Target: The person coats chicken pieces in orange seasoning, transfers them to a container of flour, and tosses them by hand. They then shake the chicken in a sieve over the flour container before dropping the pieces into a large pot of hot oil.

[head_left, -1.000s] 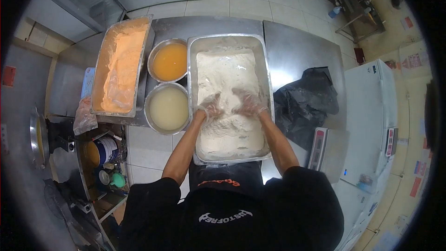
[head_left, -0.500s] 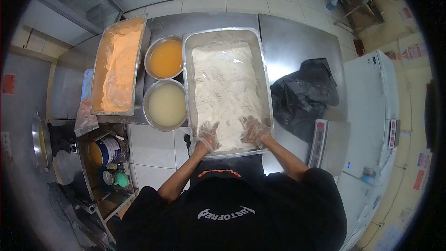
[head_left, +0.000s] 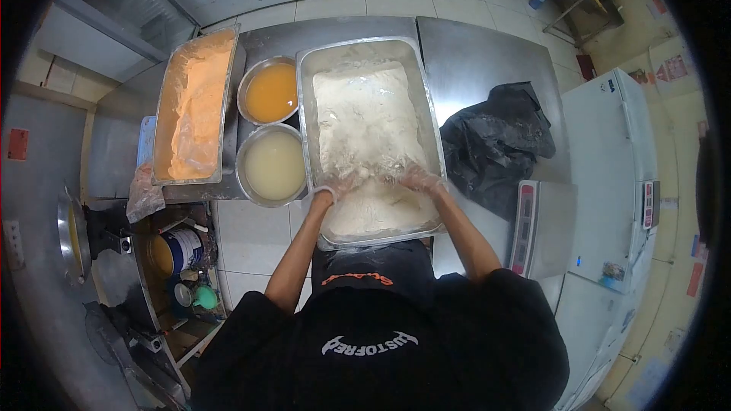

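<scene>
A deep metal tray [head_left: 434, 110] of pale flour [head_left: 365, 106] stands before me. My left hand [head_left: 340, 181], in a clear plastic glove, is in the flour near the tray's left wall. My right hand [head_left: 415, 176], gloved the same way, is in it towards the right wall. Both hands point inward, with loose flour heaped around the fingertips. Flour and motion blur obscure the fingers, so their grip cannot be made out. Between my hands and the tray's near edge lies a smoother mound of flour.
Left of the tray are a bowl of orange liquid [head_left: 268, 93], a bowl of cloudy pale liquid [head_left: 272, 166] and a long metal pan [head_left: 222, 137] of orange powder. At right lie a black plastic bag [head_left: 499, 133] and a scale [head_left: 546, 228]. A white freezer [head_left: 601, 175] stands beyond.
Both hands have moved from the tray's near end towards its middle and closer together. Flour is stirred up around the fingers, which were spread on its surface before.
</scene>
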The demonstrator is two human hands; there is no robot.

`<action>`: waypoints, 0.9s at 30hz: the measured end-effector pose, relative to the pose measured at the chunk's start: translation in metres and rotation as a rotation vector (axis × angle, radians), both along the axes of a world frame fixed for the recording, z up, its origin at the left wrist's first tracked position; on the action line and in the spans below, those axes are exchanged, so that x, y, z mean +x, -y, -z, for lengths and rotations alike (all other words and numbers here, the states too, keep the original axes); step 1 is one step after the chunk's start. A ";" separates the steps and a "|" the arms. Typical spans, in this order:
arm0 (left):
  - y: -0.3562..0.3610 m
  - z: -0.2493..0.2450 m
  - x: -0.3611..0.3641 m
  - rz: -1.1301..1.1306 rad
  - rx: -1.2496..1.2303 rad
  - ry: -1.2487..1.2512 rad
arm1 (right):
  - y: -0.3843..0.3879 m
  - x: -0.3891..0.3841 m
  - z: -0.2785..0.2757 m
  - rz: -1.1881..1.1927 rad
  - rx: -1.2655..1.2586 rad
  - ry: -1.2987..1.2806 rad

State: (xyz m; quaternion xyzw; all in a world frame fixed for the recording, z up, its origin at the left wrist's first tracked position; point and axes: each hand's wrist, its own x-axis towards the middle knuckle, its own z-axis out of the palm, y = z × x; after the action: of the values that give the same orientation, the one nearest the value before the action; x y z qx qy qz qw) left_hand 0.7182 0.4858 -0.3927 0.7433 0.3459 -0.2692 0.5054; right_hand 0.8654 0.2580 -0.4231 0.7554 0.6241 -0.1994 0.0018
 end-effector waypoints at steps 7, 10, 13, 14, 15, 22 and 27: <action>0.074 0.072 -0.032 0.672 0.564 -0.018 | -0.019 -0.079 -0.024 0.667 -0.228 -0.394; 0.035 0.094 -0.028 -0.068 -0.156 0.066 | -0.041 -0.057 -0.089 0.821 -0.365 -0.824; 0.024 0.032 -0.046 -0.349 -0.300 0.134 | -0.034 -0.047 -0.127 1.083 -0.117 -1.167; 0.023 0.012 -0.050 -0.439 -0.348 0.158 | -0.025 -0.044 -0.095 0.931 0.222 -1.120; 0.024 0.009 -0.048 -0.484 -0.374 0.174 | -0.022 -0.044 -0.070 0.848 0.390 -1.085; 0.058 0.040 -0.024 0.174 0.242 -0.095 | -0.027 -0.075 0.044 0.835 -0.248 -0.606; -0.013 0.016 0.025 0.024 0.518 0.215 | -0.051 0.005 0.050 1.205 0.253 -0.550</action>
State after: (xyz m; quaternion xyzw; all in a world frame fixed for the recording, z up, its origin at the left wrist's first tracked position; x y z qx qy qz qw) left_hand 0.7436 0.4991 -0.4089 0.8761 0.3387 -0.0973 0.3290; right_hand 0.8703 0.3092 -0.4729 0.8876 0.0901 -0.2762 -0.3574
